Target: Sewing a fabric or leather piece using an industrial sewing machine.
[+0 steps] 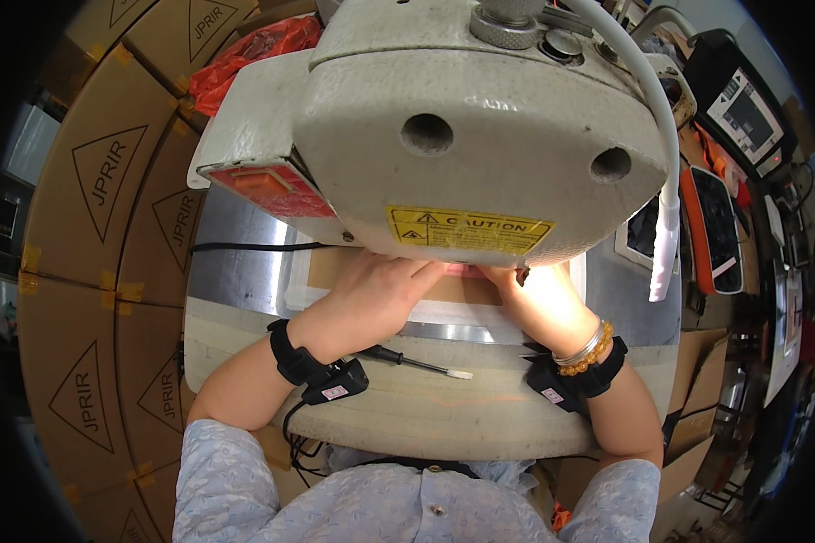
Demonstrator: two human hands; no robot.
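A large off-white industrial sewing machine head [480, 145] fills the upper middle and covers the stitching area. Below its lower edge a narrow pink strip [462, 271] shows, over a brown board [453, 290]. My left hand [371, 294] comes to the strip's left end, its fingers drawn together at it. From the other side, my right hand [543, 299] has its thumb at the strip's right end, under a bright lamp glow. Both hands look closed on the strip, though the machine hides most fingertips.
A black-handled tool [389, 356] with a pale tip lies on the table's front part [426, 416]. Stacked cardboard boxes [109, 199] stand at left. A white cable [666, 244] hangs at right, near an orange-edged device [711, 226] and a control panel [747, 113].
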